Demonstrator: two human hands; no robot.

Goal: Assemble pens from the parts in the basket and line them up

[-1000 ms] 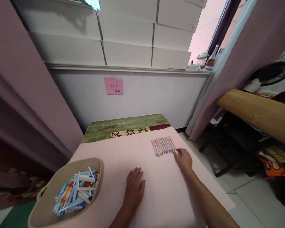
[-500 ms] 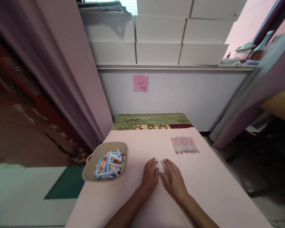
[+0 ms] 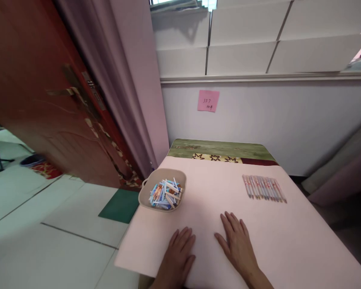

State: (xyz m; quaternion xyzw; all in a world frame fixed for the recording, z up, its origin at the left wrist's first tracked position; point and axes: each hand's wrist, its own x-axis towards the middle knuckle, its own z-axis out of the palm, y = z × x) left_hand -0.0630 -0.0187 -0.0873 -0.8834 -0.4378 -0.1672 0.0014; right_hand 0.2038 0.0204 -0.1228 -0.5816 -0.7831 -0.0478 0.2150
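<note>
My left hand (image 3: 179, 253) lies palm down at the near edge of the table, its fingers stretched out and holding nothing. To its right, my right hand (image 3: 235, 241) rests flat on the pink tabletop (image 3: 210, 188), fingers a little spread, nothing in it. A beige basket (image 3: 147, 198) stands at the table's left side, beyond my left hand. It holds a jumbled heap of pens (image 3: 166, 194), mostly blue, white and brown. Over on the right, beyond my right hand, several pens in a neat row (image 3: 264, 188) lie side by side, apart from both hands.
A green patterned strip (image 3: 216, 147) shows at the table's far end, against a white wall with a pink note (image 3: 208, 100). On the left are a purple curtain (image 3: 129, 80), a red-brown door (image 3: 33, 80) and a green mat (image 3: 120, 205) on the tiled floor.
The view has swung left, so the table sits farther right. My hands have moved apart and back toward the near edge. Basket and pens seem to stay in place.
</note>
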